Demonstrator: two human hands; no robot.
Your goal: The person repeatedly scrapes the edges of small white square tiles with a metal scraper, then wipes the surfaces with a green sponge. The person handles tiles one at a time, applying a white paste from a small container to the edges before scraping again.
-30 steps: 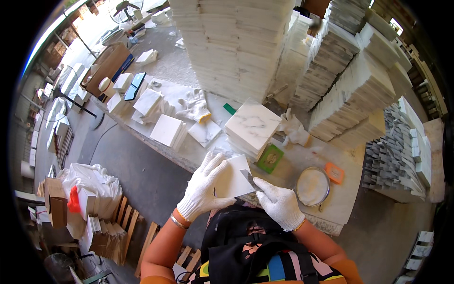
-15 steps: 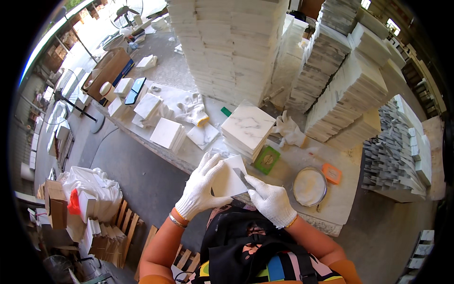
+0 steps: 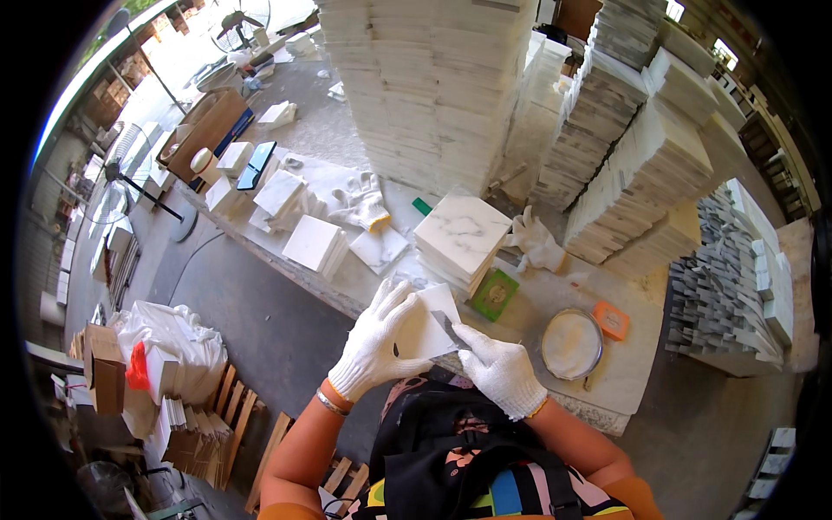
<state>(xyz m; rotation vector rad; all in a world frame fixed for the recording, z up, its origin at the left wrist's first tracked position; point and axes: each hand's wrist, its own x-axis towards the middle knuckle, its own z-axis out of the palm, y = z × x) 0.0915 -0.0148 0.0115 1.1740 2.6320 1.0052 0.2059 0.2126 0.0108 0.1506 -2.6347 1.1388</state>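
Observation:
My left hand (image 3: 379, 342), in a white knit glove, grips a white square tile (image 3: 426, 328) by its left side, fingers along the far edge and thumb at the near edge. At the tile's right edge, my gloved right hand (image 3: 500, 368) pinches a thin dark grey piece (image 3: 445, 322), flat like sandpaper or a blade; I cannot tell which. Just beyond lies a stack of veined marble tiles (image 3: 462, 232), beside a green square box (image 3: 495, 295). A round dish of white powder or paste (image 3: 572, 344) and an orange block (image 3: 611, 321) are right of my right hand.
Two loose white gloves (image 3: 362, 202) (image 3: 535, 240) lie on the worktable (image 3: 620, 373). Smaller tile stacks (image 3: 314, 244) and a phone (image 3: 256, 165) are left. Tall tile stacks (image 3: 425, 95) (image 3: 641, 165) rise behind. A pallet (image 3: 232, 407) with wrapped goods stands on the floor at left.
The whole view has shifted slightly, with the table's things a little to the right. Both hands keep their hold; the grey piece remains at the tile's right edge.

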